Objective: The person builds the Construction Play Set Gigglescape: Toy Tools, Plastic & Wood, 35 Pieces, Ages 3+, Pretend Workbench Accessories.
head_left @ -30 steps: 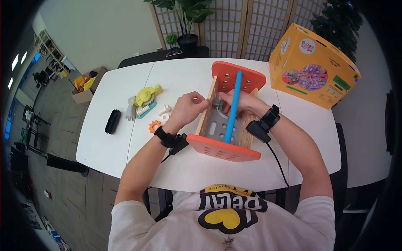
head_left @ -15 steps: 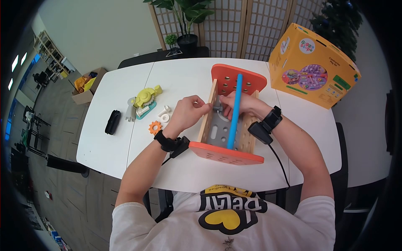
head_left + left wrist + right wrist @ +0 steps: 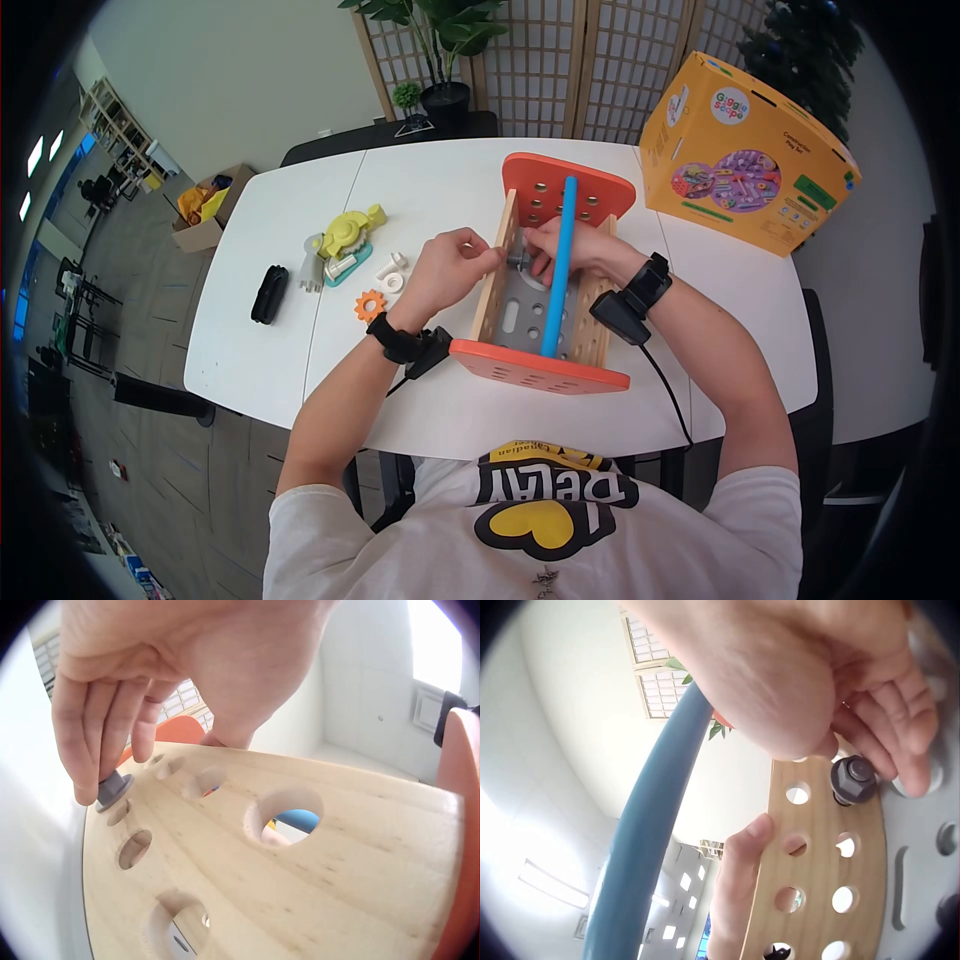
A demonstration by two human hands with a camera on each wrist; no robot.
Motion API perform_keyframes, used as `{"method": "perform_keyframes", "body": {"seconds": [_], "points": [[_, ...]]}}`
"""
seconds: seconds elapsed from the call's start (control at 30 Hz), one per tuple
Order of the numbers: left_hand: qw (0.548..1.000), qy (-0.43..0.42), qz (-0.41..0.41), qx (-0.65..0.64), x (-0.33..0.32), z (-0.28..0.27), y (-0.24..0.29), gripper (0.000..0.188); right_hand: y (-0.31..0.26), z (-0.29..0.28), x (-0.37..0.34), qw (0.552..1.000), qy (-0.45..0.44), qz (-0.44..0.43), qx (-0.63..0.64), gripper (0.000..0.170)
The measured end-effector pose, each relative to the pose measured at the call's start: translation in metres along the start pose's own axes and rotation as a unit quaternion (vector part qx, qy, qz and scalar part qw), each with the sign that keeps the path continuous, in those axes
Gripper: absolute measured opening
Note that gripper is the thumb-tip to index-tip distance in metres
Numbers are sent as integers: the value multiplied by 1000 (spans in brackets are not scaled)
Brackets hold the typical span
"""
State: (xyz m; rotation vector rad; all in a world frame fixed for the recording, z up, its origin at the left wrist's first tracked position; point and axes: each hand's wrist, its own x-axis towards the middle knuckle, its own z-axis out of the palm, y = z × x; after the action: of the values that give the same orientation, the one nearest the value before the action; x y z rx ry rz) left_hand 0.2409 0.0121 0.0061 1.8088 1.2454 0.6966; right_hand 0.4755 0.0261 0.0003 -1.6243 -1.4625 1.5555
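Observation:
A toolbox-shaped toy has red end panels, wooden side panels with holes and a blue bar handle. My left hand is at the left side panel, thumb over its top edge, fingertips holding a grey bolt head on the outside. My right hand reaches under the bar into the box. On the inner face a grey hex nut sits around the bolt's end in the lower row of holes. The right fingers curl close around the nut's upper side; the thumb tip is partly hidden.
Left on the white table lie an orange gear, white plastic parts, a yellow-green toy tool and a black case. A large orange box stands at the back right.
The toolbox has shifted slightly toward me and to the right since one second ago. Both hands stay at the left panel; the right fingers have moved slightly about the nut.

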Motion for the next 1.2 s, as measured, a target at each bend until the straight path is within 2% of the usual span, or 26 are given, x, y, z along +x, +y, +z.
{"method": "perform_keyframes", "body": {"seconds": [0.03, 0.13, 0.23, 0.33, 0.43, 0.53, 0.63, 0.73, 0.83, 1.03, 1.13, 1.2], "points": [[1000, 0, 3, -5, 1, 1, -3, 33, -1, 1, -2, 999, 31, 0, 13, 34], [1000, -1, -1, 5, 1, -1, -1, 38, 0, -3, -2, 997, 20, -56, -49, 31], [1000, -1, -4, 11, 2, 0, -1, 40, 7, -8, 5, 991, -37, -84, -93, 29], [1000, -1, -1, 11, 1, 0, -1, 35, 9, -9, 7, 991, -42, -75, -101, 33], [1000, -1, -1, 11, 0, 1, 2, 34, 5, -8, 2, 994, -74, -32, -78, 40], [1000, 1, -2, 7, 1, 2, -2, 38, 9, -3, 4, 998, -42, -14, -49, 43], [1000, 5, 2, 13, 1, 2, 0, 35, 6, -4, 4, 996, -15, -48, -75, 46], [1000, 3, 4, 16, 0, 2, 2, 33, 13, -7, 3, 986, -30, -119, -114, 45], [1000, 1, -1, 17, -2, 2, 4, 33, 15, -8, 5, 987, -46, -107, -115, 45], [1000, 10, 4, 22, -1, 4, 3, 34, 7, -7, 0, 994, -84, -7, -68, 46], [1000, 6, 3, 22, -2, 3, 6, 33, -3, -4, -7, 996, -11, -2, -90, 45], [1000, 5, 2, 23, -3, 3, 6, 33, -3, -1, -10, 996, 13, -34, -82, 42]]}}
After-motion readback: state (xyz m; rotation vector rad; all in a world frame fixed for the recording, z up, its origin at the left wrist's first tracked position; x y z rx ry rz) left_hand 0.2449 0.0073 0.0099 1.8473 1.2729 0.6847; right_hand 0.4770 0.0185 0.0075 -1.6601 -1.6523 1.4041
